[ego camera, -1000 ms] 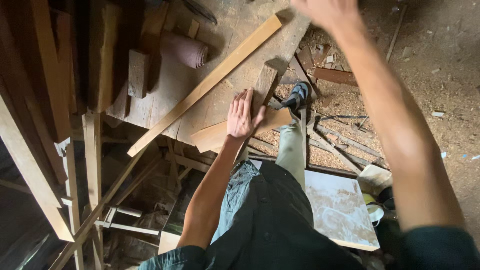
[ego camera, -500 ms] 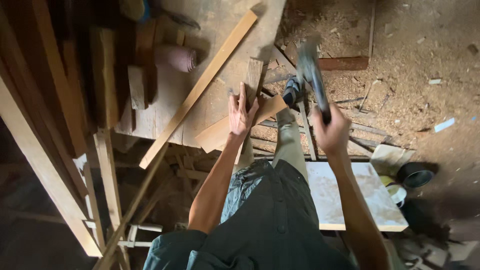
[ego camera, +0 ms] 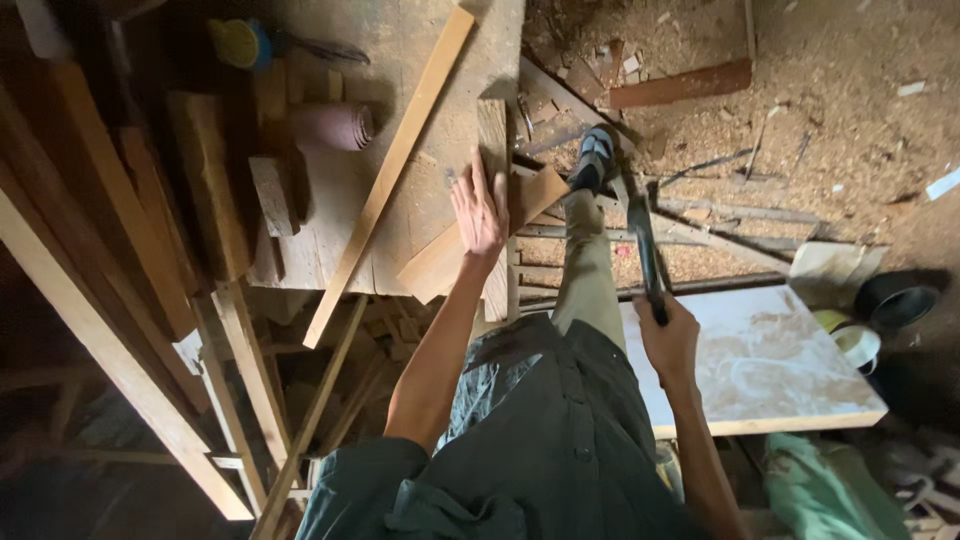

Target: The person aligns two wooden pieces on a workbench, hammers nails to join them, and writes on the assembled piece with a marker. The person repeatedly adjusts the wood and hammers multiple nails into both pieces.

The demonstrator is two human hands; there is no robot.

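Observation:
My left hand (ego camera: 479, 212) lies flat, fingers spread, on a short wooden board (ego camera: 455, 250) that rests at an angle on the edge of a worn workbench (ego camera: 440, 150). My right hand (ego camera: 668, 338) grips the handle of a long dark blade tool (ego camera: 643, 245) that points away from me, to the right of the board and beside my raised leg. My foot in a dark shoe (ego camera: 594, 160) is braced against the wood near the bench edge.
A long pale batten (ego camera: 390, 170) lies diagonally across the bench. A pink roll (ego camera: 335, 126) and a yellow-green object (ego camera: 238, 42) sit at the bench's far side. Timber stacks at left. A marbled slab (ego camera: 770, 365), bowls (ego camera: 880, 310) and sawdust floor at right.
My right arm came down from raised overhead, bringing the blade tool low beside my leg. My left hand stayed flat on the board.

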